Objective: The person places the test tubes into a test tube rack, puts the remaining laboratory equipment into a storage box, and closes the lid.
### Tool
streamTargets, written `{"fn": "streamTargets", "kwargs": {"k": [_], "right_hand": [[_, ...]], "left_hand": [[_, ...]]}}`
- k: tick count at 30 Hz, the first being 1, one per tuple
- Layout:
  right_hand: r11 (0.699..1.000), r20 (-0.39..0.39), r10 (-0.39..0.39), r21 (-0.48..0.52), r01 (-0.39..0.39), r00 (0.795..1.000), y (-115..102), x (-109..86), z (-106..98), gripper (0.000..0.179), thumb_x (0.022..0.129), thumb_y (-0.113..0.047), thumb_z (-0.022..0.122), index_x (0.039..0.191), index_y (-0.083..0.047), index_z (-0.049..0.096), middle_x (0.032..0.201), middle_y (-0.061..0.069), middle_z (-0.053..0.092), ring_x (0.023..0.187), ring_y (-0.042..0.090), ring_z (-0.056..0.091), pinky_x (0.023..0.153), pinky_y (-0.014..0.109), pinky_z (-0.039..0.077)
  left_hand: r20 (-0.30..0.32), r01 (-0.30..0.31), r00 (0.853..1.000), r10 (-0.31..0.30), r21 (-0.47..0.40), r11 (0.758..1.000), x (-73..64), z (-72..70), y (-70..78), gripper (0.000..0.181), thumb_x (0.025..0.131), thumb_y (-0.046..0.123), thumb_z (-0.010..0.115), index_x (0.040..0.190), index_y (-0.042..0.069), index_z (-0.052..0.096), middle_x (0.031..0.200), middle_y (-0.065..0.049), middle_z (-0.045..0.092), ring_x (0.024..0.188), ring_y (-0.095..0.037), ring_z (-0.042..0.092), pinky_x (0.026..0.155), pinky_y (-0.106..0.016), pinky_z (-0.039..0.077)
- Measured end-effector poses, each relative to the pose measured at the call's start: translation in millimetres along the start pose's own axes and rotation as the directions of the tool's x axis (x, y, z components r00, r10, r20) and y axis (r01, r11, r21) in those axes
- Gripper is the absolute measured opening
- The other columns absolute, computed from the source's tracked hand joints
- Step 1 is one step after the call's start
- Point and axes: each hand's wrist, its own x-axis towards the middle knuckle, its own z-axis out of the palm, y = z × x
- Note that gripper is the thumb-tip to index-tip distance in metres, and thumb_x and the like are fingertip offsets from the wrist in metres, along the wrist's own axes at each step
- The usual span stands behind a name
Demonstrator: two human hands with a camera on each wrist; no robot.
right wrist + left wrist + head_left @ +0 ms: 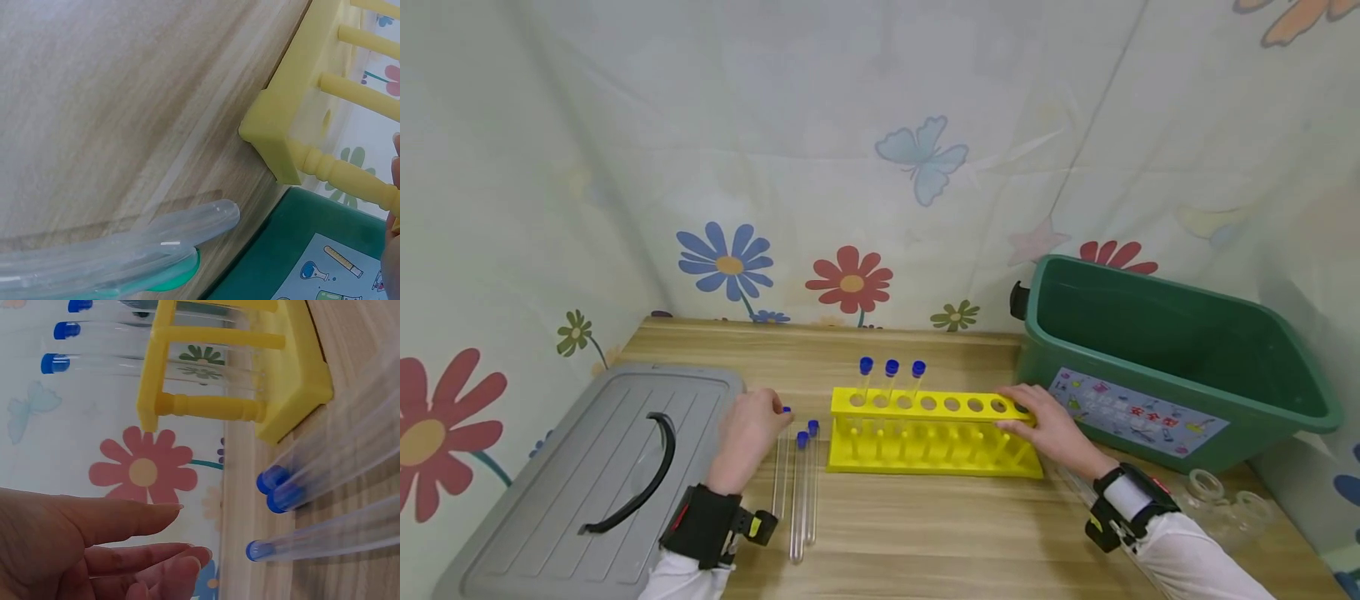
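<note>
The left hand (748,437) is holding nothing; the nearest tube (337,536) is lying on the table (887,533) just right of its fingertips (201,553), blue cap (260,550) pointing at the wall (775,167). The right hand (1054,423) is gripping the yellow rack (917,412).

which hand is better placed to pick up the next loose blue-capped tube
Probably the left: the left hand is right beside the three loose blue-capped tubes and holds nothing. The right hand grips the yellow rack at the end farther from those tubes.
</note>
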Motion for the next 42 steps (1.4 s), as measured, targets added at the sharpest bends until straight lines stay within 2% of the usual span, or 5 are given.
{"fn": "streamTargets", "kwargs": {"k": [6, 14, 21, 34, 42], "right_hand": [[1.0, -0.006, -0.003, 0.0, 0.003, 1.0, 1.5, -0.7, 0.3, 0.053, 0.085, -0.036, 0.061, 0.126, -0.004, 0.05, 0.119, 0.014, 0.049, 0.104, 0.031, 0.043, 0.088, 0.054, 0.035], [1.0, -0.01, -0.001, 0.005, 0.001, 1.0, 1.8, -0.7, -0.1, 0.054, 0.084, -0.038, 0.061, 0.126, -0.006, 0.05, 0.119, 0.012, 0.049, 0.102, 0.028, 0.043, 0.088, 0.052, 0.036], [1.0, -0.013, -0.005, -0.005, 0.005, 1.0, 0.8, 0.1, -1.1, 0.052, 0.085, -0.037, 0.061, 0.125, -0.005, 0.051, 0.118, 0.012, 0.05, 0.102, 0.028, 0.043, 0.087, 0.051, 0.036], [1.0, -0.016, -0.008, -0.001, 0.008, 1.0, 2.9, 0.7, 0.7, 0.053, 0.084, -0.036, 0.062, 0.125, -0.005, 0.051, 0.119, 0.011, 0.05, 0.102, 0.028, 0.043, 0.087, 0.051, 0.037], [1.0, -0.033, -0.026, 0.003, 0.026, 0.999, 4.2, 0.6, 3.3, 0.05, 0.084, -0.035, 0.062, 0.124, -0.006, 0.052, 0.116, 0.01, 0.051, 0.1, 0.027, 0.044, 0.085, 0.051, 0.038]], "left_hand": [[0.036, 0.029, 0.999, -0.03, 0.022, 0.999, 4.6, 12.7, -12.8, 0.034, 0.08, 0.012, 0.068, 0.055, 0.009, 0.045, 0.049, 0.003, 0.032, 0.042, -0.01, 0.03, 0.039, -0.021, 0.022], [0.079, 0.085, 0.993, -0.088, 0.034, 0.996, 12.8, 26.4, -22.0, 0.039, 0.079, 0.013, 0.068, 0.051, 0.011, 0.041, 0.05, 0.003, 0.033, 0.045, -0.011, 0.032, 0.039, -0.023, 0.025], [0.091, 0.103, 0.99, -0.107, 0.052, 0.993, 18.5, 32.8, -23.8, 0.046, 0.08, 0.014, 0.065, 0.049, 0.013, 0.032, 0.048, 0.004, 0.024, 0.041, -0.01, 0.026, 0.038, -0.022, 0.021], [0.104, 0.148, 0.983, -0.151, 0.036, 0.988, 23.2, 42.4, -27.2, 0.036, 0.076, 0.009, 0.065, 0.049, 0.009, 0.043, 0.044, -0.001, 0.043, 0.037, -0.013, 0.045, 0.034, -0.023, 0.033], [0.126, 0.115, 0.985, -0.119, 0.033, 0.993, 26.0, 41.8, -27.8, 0.029, 0.078, 0.007, 0.061, 0.051, 0.007, 0.049, 0.044, -0.004, 0.047, 0.036, -0.014, 0.046, 0.033, -0.022, 0.032]]}}
